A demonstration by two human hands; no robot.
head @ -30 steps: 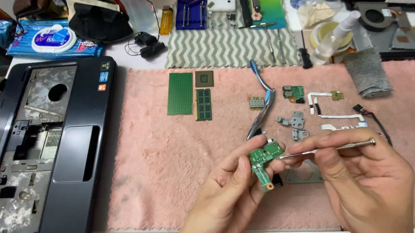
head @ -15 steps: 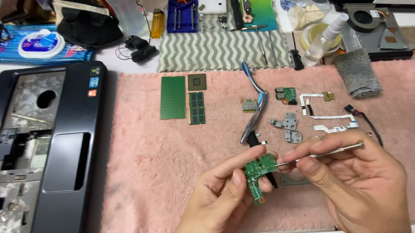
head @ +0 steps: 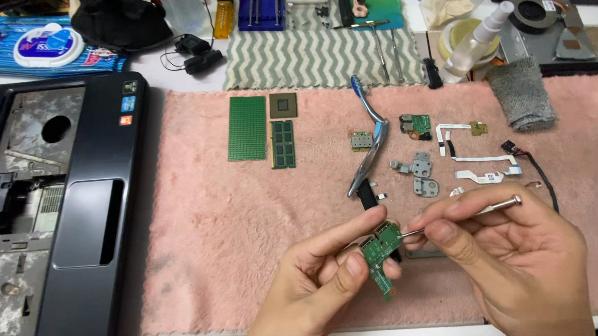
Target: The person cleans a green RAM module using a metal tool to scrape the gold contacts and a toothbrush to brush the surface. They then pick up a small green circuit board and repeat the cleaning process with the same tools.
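- The left hand (head: 322, 283) pinches a small green circuit board (head: 380, 258) between thumb and fingers, holding it above the near edge of the pink towel (head: 234, 239).
- The right hand (head: 515, 259) is closed around a thin metal tool (head: 475, 213); its tip seems to touch the board's upper end, though the contact is too small to tell for sure.
- Beyond the hands lie a bent blue-handled toothbrush (head: 371, 133), grey metal hinges (head: 418, 172), a memory stick (head: 283, 143) and a green perforated board (head: 247, 128); an opened black laptop shell (head: 90, 220) sits to the left of the towel.
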